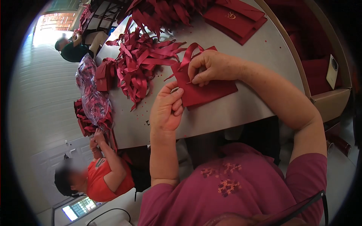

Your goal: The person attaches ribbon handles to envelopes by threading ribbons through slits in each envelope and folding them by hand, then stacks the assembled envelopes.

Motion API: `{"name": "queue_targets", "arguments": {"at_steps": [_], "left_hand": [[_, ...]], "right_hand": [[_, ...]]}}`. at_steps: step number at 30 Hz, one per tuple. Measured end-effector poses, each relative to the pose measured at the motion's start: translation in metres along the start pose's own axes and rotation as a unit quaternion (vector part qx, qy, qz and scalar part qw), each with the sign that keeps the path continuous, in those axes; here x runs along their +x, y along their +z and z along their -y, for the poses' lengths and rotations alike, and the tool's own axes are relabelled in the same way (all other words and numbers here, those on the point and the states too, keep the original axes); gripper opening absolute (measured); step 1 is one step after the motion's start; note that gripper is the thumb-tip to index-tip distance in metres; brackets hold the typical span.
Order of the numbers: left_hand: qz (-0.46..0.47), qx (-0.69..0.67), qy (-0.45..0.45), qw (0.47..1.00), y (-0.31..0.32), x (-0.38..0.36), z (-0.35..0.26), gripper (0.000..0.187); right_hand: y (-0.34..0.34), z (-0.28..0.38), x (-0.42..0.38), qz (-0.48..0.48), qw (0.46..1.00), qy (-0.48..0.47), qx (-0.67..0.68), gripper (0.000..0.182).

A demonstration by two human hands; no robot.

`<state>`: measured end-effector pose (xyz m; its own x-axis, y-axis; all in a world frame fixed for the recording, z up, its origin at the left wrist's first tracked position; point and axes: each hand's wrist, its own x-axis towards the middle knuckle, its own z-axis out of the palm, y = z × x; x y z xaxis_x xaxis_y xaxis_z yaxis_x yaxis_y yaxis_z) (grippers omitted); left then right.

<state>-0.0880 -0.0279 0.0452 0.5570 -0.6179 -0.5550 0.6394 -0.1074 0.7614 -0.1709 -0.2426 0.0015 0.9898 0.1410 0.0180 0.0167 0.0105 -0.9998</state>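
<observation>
A flat red paper bag (211, 94) lies at the table's near edge, between my two hands. My left hand (168, 107) pinches the bag's left edge between thumb and curled fingers. Over the bag's upper part, my right hand (205, 67) has its fingertips pinched together on a thin end of ribbon. A red ribbon loop (189, 52) rises from the bag beside my right hand's knuckles. Just left of the bag lies a heap of loose red ribbons (137, 64).
Red bags are stacked (235, 17) at the table's back right. A cardboard box (330, 101) with a phone (332, 71) stands right. A person in orange (109, 173) handles bags at the left edge; another person (73, 49) is farther back. Plastic-wrapped ribbons (90, 90) lie left.
</observation>
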Motion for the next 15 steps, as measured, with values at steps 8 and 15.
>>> {"name": "queue_targets", "arguments": {"at_steps": [8, 15], "left_hand": [[0.056, -0.015, -0.006, 0.998, -0.002, 0.004, -0.006, 0.026], [0.008, 0.105, 0.108, 0.989, 0.013, -0.005, 0.003, 0.031]], "right_hand": [[0.000, 0.001, 0.001, -0.008, 1.000, 0.001, 0.004, 0.008], [0.000, 0.005, -0.002, 0.016, 1.000, -0.003, 0.005, 0.009]]}}
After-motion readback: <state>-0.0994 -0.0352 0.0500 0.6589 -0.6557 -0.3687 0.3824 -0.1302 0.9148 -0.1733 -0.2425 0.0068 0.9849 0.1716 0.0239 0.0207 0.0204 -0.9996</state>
